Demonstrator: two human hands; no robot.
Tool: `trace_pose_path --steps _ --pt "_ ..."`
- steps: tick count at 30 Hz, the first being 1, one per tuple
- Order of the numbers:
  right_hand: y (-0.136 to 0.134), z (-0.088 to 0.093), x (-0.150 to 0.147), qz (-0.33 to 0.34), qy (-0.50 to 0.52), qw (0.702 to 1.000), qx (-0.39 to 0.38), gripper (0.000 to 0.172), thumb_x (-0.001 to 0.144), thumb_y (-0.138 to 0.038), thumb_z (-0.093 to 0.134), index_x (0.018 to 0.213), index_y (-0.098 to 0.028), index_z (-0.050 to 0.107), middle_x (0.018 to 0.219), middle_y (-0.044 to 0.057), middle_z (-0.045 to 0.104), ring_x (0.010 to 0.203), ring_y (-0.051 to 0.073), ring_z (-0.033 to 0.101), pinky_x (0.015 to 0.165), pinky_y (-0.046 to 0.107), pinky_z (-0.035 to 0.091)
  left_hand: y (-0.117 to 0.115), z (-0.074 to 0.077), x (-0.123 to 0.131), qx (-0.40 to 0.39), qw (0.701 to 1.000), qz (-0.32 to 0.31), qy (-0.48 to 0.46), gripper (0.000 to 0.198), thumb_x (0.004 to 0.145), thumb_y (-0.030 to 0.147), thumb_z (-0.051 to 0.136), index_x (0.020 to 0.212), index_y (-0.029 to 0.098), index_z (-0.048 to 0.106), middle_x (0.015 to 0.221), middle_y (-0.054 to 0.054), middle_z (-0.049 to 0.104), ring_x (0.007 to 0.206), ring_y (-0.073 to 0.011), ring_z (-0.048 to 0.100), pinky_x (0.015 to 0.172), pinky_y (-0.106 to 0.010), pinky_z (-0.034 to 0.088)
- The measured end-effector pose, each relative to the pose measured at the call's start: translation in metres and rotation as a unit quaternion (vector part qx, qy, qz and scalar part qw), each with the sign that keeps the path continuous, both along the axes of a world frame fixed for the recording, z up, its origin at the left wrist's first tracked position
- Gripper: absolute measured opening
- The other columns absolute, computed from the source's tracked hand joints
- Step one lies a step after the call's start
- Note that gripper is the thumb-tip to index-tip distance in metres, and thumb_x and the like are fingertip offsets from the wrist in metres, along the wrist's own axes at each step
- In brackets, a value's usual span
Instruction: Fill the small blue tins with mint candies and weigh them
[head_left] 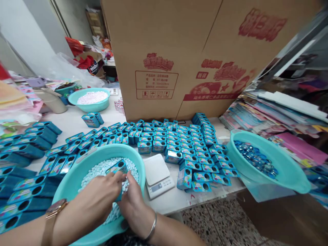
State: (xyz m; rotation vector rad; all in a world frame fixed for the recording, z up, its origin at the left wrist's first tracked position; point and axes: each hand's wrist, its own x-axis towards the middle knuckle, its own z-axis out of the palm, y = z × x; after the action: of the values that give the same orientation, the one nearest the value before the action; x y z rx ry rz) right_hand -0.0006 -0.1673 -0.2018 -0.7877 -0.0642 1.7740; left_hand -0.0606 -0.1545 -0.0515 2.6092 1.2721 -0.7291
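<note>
A large turquoise basin (63, 194) holds many small pale blue candies (96, 169). Over it, my left hand (102, 191), with a watch on its wrist, is wrapped round a small blue printed tin (117, 166), whose top shows above the fingers. My right hand (134, 201), wearing a silver bangle, is cupped close against the tin's right side. A few candies show between its thumb and the tin; its other fingers are mostly hidden. Right of the basin sits a white digital scale (159, 175).
Rows of similar blue tins (159, 145) cover the table, with more at left (24, 186). A big cardboard box (164, 41) stands behind. At right, a turquoise basin (289, 172) of shiny blue pieces overhangs the table edge. Another basin (89, 106) holds pale pink pieces.
</note>
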Motion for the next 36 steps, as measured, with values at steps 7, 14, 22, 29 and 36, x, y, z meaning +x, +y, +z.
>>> trace_pose_path --steps 7,14,22,29,36 --pt "0.0 -0.002 0.004 0.037 0.132 0.985 -0.107 0.028 0.073 -0.05 0.063 0.077 -0.023 0.058 0.087 0.005 0.064 0.084 0.02 0.061 0.071 0.034 0.052 0.007 -0.001 -0.002 -0.008 1.0 -0.022 0.017 0.062 0.068 -0.003 0.04 0.124 0.014 0.06 0.127 -0.02 0.057 0.109 -0.0348 0.061 0.085 -0.05 0.054" --pt "0.001 0.0 0.004 0.055 0.155 0.981 -0.107 0.027 0.074 -0.048 0.062 0.074 -0.023 0.055 0.081 0.002 0.06 0.076 0.017 0.058 0.065 0.032 0.05 0.011 -0.007 -0.013 0.009 0.999 -0.028 0.027 0.06 0.064 0.004 0.045 0.119 0.019 0.062 0.121 -0.016 0.06 0.101 -0.0312 0.065 0.083 -0.044 0.056" --pt "0.003 0.013 0.006 0.061 0.175 0.973 -0.136 0.022 0.082 -0.039 0.053 0.07 -0.021 0.055 0.072 0.001 0.056 0.069 0.016 0.054 0.06 0.031 0.045 0.014 0.006 -0.015 0.013 0.999 -0.031 0.031 0.054 0.064 0.008 0.044 0.113 0.023 0.063 0.111 -0.012 0.063 0.091 -0.0279 0.067 0.077 -0.041 0.055" --pt "0.007 0.026 0.012 0.04 0.192 0.97 -0.146 0.02 0.081 -0.035 0.056 0.067 -0.021 0.056 0.066 0.0 0.058 0.066 0.015 0.054 0.062 0.029 0.045 0.012 0.016 -0.014 0.0 1.0 0.004 0.014 0.045 0.063 0.014 0.046 0.102 0.025 0.065 0.116 -0.01 0.062 0.095 -0.029 0.066 0.079 -0.04 0.053" --pt "0.022 0.057 0.051 -0.017 0.209 0.968 -0.138 0.02 0.083 -0.036 0.054 0.071 -0.02 0.057 0.067 0.001 0.064 0.064 0.015 0.06 0.056 0.028 0.049 0.017 0.037 -0.021 0.073 0.987 0.085 -0.115 0.033 0.074 0.036 0.053 0.105 0.031 0.062 0.098 -0.001 0.067 0.08 -0.0241 0.067 0.064 -0.031 0.05"
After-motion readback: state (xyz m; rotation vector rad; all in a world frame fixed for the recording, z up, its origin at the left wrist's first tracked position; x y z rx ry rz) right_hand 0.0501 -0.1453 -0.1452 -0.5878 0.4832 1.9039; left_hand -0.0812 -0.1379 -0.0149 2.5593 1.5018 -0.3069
